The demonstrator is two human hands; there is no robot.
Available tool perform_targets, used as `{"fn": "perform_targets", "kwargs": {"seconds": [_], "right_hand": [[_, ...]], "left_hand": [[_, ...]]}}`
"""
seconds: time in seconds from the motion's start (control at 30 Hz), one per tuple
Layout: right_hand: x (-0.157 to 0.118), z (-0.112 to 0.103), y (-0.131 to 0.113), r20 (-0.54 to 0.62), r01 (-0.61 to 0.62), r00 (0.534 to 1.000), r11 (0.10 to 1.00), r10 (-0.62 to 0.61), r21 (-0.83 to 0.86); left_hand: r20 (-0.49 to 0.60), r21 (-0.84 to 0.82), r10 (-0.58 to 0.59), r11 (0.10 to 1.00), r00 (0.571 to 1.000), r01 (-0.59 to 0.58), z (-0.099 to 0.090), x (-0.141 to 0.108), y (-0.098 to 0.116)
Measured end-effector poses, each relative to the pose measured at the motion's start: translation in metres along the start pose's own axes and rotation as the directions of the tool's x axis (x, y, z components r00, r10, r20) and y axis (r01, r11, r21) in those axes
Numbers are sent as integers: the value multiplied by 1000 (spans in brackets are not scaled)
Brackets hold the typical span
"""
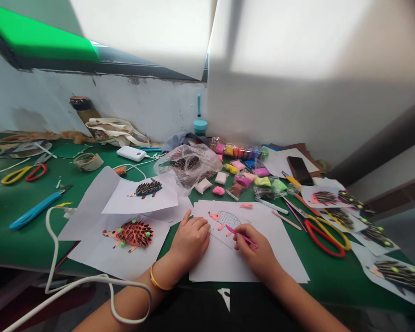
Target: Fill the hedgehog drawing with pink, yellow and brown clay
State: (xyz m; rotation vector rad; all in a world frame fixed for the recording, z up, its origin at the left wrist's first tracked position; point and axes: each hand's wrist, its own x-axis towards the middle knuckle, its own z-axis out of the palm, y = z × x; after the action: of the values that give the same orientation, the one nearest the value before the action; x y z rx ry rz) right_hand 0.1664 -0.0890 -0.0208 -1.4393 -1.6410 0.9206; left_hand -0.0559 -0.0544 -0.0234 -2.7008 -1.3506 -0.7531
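My right hand pinches a pink clay modelling tool. The tool's tip is at the lower edge of a hedgehog picture, by its pink feet. That hedgehog has a pink clay head and a pale blue dotted body. It lies on a stack of white paper. My left hand rests flat on the left edge of the stack, thumb apart from the other fingers, with nothing visible in it. A small piece of pink clay sits at the top of the sheet.
To the left lie finished-looking hedgehog pictures, a blue craft knife and a white cable. Behind are a plastic bag and several clay packets. At right are red-and-yellow scissors, a phone and more pictures.
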Motion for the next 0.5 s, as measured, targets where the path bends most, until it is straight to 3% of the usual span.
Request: {"fn": "perform_targets", "kwargs": {"seconds": [0.23,0.5], "right_hand": [[-6,-11,12,-6,-69,998,997,69,20],[-5,-9,14,-11,-60,998,996,61,64]], "left_hand": [[40,7,-21,1000,999,21,2,6,-3],[88,-1,-156,988,984,157,-2,17,-5]]}}
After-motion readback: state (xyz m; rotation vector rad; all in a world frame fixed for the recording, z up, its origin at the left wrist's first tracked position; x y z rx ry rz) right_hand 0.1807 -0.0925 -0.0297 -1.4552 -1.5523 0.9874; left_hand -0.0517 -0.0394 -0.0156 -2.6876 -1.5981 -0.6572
